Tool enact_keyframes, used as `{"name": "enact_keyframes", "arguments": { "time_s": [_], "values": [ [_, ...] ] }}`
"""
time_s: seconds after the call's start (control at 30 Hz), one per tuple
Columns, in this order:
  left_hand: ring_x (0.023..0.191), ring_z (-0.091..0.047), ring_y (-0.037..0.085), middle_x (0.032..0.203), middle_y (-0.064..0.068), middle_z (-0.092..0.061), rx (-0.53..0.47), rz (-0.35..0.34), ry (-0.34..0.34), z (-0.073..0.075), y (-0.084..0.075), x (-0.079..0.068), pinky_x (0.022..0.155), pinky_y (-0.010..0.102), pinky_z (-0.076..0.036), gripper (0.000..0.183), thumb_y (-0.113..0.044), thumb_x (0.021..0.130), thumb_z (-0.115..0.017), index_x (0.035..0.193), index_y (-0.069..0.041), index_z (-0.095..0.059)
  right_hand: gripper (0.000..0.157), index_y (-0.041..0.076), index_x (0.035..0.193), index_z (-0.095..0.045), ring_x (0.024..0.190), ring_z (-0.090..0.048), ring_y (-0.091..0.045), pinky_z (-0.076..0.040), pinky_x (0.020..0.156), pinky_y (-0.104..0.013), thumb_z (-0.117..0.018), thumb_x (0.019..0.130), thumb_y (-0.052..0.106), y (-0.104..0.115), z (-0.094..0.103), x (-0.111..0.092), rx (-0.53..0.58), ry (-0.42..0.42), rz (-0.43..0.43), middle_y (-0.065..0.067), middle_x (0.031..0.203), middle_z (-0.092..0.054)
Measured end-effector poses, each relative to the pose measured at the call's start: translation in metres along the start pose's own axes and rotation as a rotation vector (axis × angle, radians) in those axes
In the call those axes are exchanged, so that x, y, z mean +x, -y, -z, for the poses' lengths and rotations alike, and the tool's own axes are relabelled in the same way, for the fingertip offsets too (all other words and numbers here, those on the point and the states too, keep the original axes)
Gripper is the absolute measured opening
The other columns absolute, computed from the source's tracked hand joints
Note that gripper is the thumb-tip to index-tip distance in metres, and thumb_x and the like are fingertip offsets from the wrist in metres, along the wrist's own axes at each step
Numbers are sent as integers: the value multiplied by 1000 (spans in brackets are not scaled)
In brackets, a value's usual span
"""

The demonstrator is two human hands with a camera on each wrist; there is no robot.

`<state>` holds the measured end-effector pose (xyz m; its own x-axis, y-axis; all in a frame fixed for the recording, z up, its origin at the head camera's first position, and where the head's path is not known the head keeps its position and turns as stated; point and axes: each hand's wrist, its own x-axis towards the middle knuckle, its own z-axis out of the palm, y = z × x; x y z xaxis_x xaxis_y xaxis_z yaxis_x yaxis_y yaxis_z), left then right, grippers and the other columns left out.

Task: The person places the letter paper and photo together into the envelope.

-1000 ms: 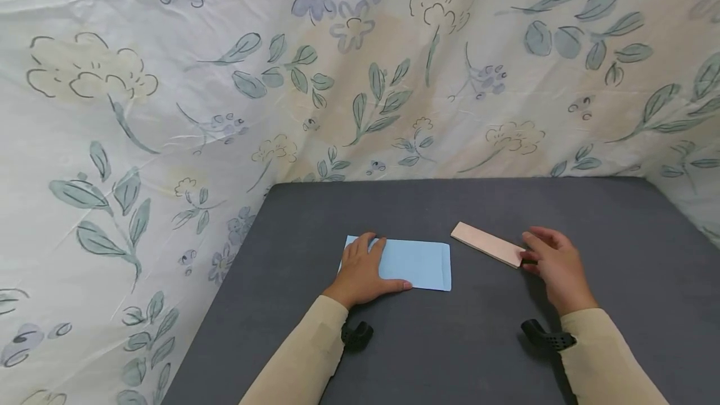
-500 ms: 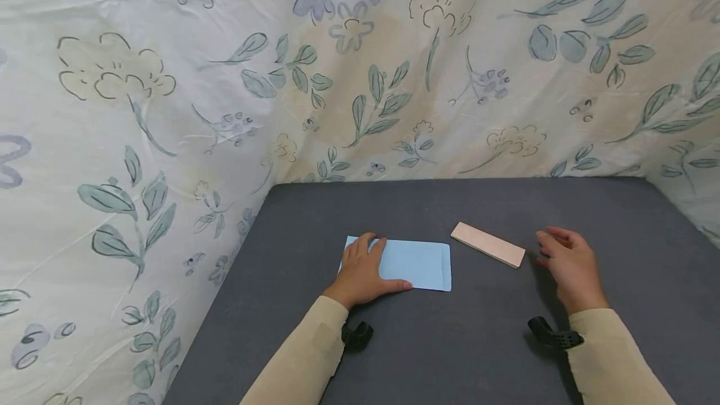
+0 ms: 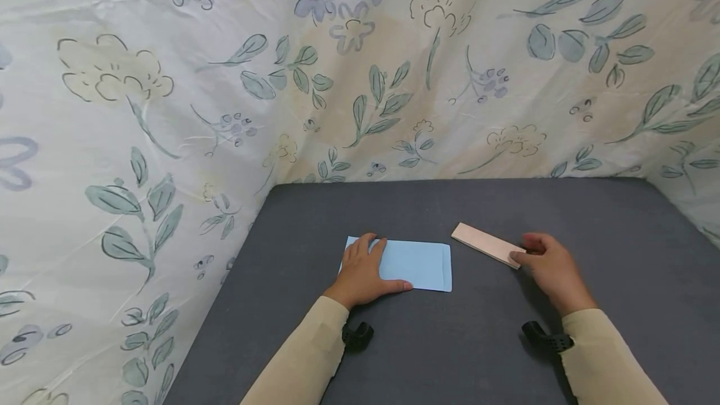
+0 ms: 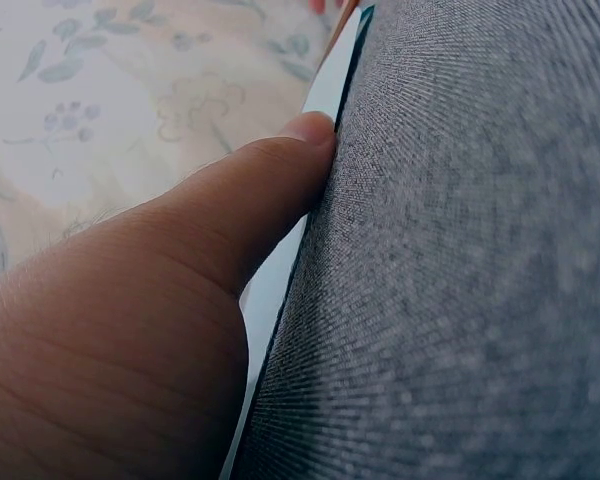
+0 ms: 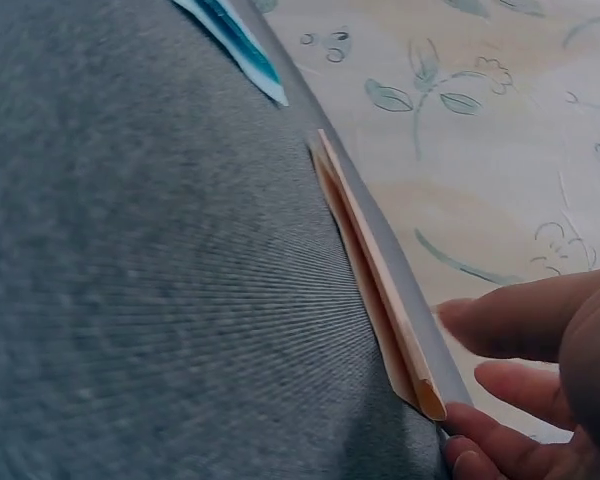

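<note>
In the head view my left hand (image 3: 360,270) rests spread over the left part of a light blue paper sheet or envelope (image 3: 419,264) with a flap along its right edge. The left wrist view shows that thumb (image 4: 270,180) straight along the near edge of the blue paper (image 4: 270,290). Right of it lies a pale pink folded paper strip (image 3: 486,244), slanting down to the right. My right hand (image 3: 554,270) is at its right end, thumb over it. In the right wrist view, the fingers (image 5: 495,435) come close to the end of the layered strip (image 5: 380,290), with the thumb slightly apart.
A dark grey table (image 3: 439,342) carries both papers. Behind it and to the left hangs a floral cloth (image 3: 349,80). Each wrist wears a black strap mount, such as the right strap (image 3: 545,336).
My right hand drew back right from the pink strip, then returned, its thumb now over the strip's end. My left hand and both papers stay in place.
</note>
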<state>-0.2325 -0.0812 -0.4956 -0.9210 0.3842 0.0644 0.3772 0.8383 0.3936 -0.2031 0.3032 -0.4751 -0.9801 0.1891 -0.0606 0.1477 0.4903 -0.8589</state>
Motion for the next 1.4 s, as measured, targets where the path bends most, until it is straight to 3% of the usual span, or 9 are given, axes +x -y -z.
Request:
{"name": "enact_keyframes", "arguments": {
  "time_s": [0.2, 0.3, 0.43, 0.63, 0.93, 1.13, 1.4],
  "values": [
    [156, -28, 36, 169, 14, -30, -12, -21, -10, 1, 2, -3, 126, 61, -17, 113, -78, 85, -78, 169, -11, -41, 62, -17, 151, -46, 125, -50, -54, -45, 97, -67, -76, 100, 3, 0, -10, -5, -141, -41, 100, -39, 146, -49],
    [156, -28, 36, 169, 14, -30, -11, -24, -7, 2, 4, -4, 126, 61, -17, 113, -79, 86, -78, 169, -11, -41, 61, -17, 149, -48, 125, -46, -55, -41, 99, -70, -77, 98, 1, 1, -13, -9, -179, -57, 116, -39, 142, -49],
    [157, -27, 35, 170, 13, -29, -6, -17, 4, 3, 5, -6, 127, 60, -15, 114, -80, 85, -77, 170, -13, -40, 61, -15, 150, -49, 116, -46, -51, -44, 90, -65, -77, 98, 2, 1, -15, -11, -197, -57, 112, -35, 130, -50],
    [157, -27, 34, 170, 12, -29, -3, -13, -1, 1, 5, -6, 127, 59, -15, 114, -82, 84, -76, 170, -14, -41, 55, -11, 150, -51, 103, -53, -43, -46, 76, -48, -73, 101, 3, 1, -13, -12, -135, -21, 107, -30, 122, -55],
    [157, -27, 35, 171, 13, -28, -10, -20, -3, 0, 5, -7, 127, 60, -15, 114, -79, 86, -77, 170, -13, -39, 36, -7, 137, -62, 105, -59, -36, -51, 72, -29, -69, 109, 14, 1, -12, -11, -16, -33, 102, -25, 124, -60],
    [158, -25, 34, 171, 12, -28, -8, -7, 13, 4, 2, -6, 128, 59, -14, 114, -80, 86, -76, 171, -15, -39, 44, -7, 143, -58, 104, -59, -28, -57, 74, -24, -66, 112, 23, 4, -7, -10, 100, -16, 84, -22, 126, -56],
    [158, -25, 33, 171, 11, -28, -6, 4, 21, 5, 1, -3, 128, 59, -13, 114, -81, 85, -76, 171, -16, -38, 43, -11, 143, -54, 100, -62, -13, -61, 80, -25, -65, 112, 17, 5, -4, -5, 298, -17, 86, -21, 127, -54]
  ]
}}
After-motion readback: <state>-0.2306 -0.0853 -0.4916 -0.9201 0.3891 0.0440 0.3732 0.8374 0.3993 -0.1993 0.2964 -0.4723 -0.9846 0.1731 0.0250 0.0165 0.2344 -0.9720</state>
